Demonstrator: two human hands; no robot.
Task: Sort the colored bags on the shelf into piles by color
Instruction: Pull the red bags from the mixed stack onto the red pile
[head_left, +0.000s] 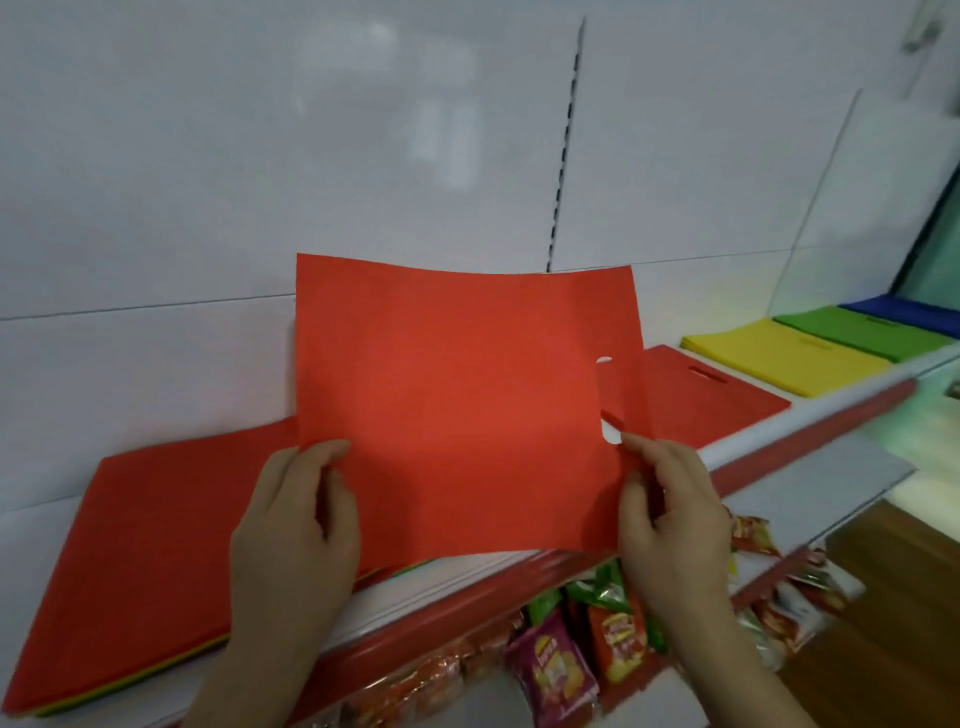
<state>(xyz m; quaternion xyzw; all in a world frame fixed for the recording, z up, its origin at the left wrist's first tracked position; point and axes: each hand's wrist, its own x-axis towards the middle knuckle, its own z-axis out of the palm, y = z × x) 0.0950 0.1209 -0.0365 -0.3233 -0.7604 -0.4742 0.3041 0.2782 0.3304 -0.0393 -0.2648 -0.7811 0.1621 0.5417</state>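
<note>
Here both hands hold one red bag (457, 395) up in front of the white shelf (779, 421): the left hand (293, 525) pinches its lower left edge, the right hand (670, 509) pinches the lower right edge just under the handle cutout. Beneath lies the mixed stack (150, 561), red on top. To the right lie the red pile (696, 395), yellow pile (784, 353), green pile (862, 330) and blue pile (909, 312).

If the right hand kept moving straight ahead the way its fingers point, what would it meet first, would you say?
Probably the red bag it already pinches: the right hand points up and left into that sheet. Beyond it stands the white back wall, though depth is hard to judge.
</note>
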